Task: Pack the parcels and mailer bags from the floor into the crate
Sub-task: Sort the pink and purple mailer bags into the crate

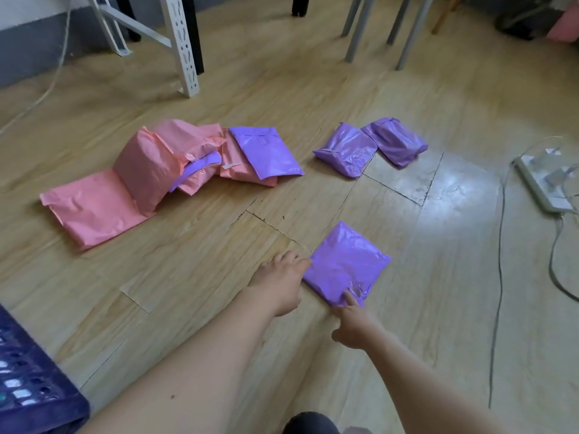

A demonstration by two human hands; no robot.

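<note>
A purple mailer bag point(344, 266) lies flat on the wooden floor just ahead of me. My left hand point(279, 278) reaches in from its left, fingers stretched out and fingertips touching the bag's left edge. My right hand point(355, 324) is at the bag's near corner; its index finger is straight and presses on the crinkled plastic, the other fingers curled under. Farther back lie a heap of pink mailer bags point(131, 183), a purple bag point(266, 151) leaning on that heap, and two more purple bags point(347, 150) point(396, 140). The dark blue perforated crate point(29, 374) shows at the bottom left corner.
White shelf legs point(185, 45) and grey chair legs point(407, 29) stand at the back. A white power strip point(542, 183) with cables lies on the floor at the right, and a thin cable point(498, 277) runs toward me. My knee point(310, 424) shows at the bottom edge.
</note>
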